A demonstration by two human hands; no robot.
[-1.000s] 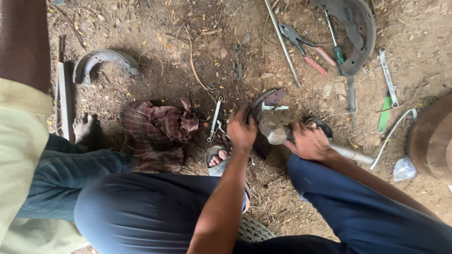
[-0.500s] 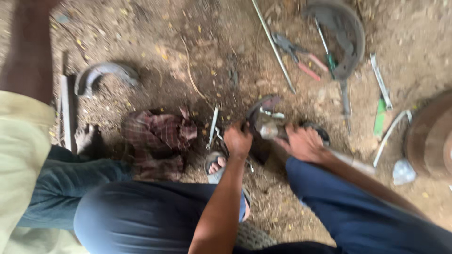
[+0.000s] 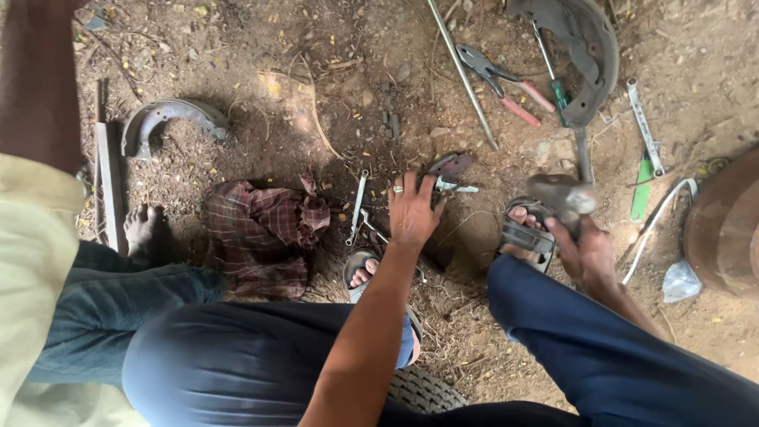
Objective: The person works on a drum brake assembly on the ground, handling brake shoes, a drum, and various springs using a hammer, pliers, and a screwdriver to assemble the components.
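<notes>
My left hand (image 3: 411, 209), a ring on one finger, presses down on a small dark metal part (image 3: 449, 168) with a pin through it, lying on the dirt. To its right my right hand (image 3: 587, 251) grips a hammer (image 3: 563, 194), its steel head raised above my sandalled right foot (image 3: 522, 233) and clear of the part. My sandalled left foot (image 3: 365, 273) is just below the left hand.
Another person's jeans leg and bare foot (image 3: 143, 229) are at the left. A checked cloth (image 3: 265, 229), small spanner (image 3: 358, 207), curved brake shoes (image 3: 170, 117) (image 3: 589, 43), red-handled pliers (image 3: 506, 79), rod (image 3: 462, 75), screwdriver (image 3: 553, 79) and a rusty drum (image 3: 723, 225) lie around.
The hammer head, which rested on the metal part, has lifted off and swung to the right with my right hand. My left hand stays on the part.
</notes>
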